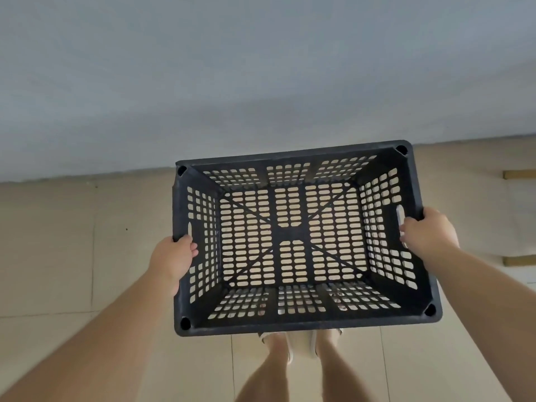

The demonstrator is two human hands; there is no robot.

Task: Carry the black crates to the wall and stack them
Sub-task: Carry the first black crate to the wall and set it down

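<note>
black crate [293, 236] held above tile floor [58, 256], nr wall [203, 68] | L hand [174, 256] grips left rim | R hand [426, 230] grips right rim

Left arm: bare, extended forward from lower left. Left hand [177, 256]: curled over the left rim of the black crate [290, 157], fingers wrapped inward.
Right arm: bare, extended forward from lower right. Right hand [426, 231]: grips the right rim at the handle slot.
Legs: bare, standing below.
</note>
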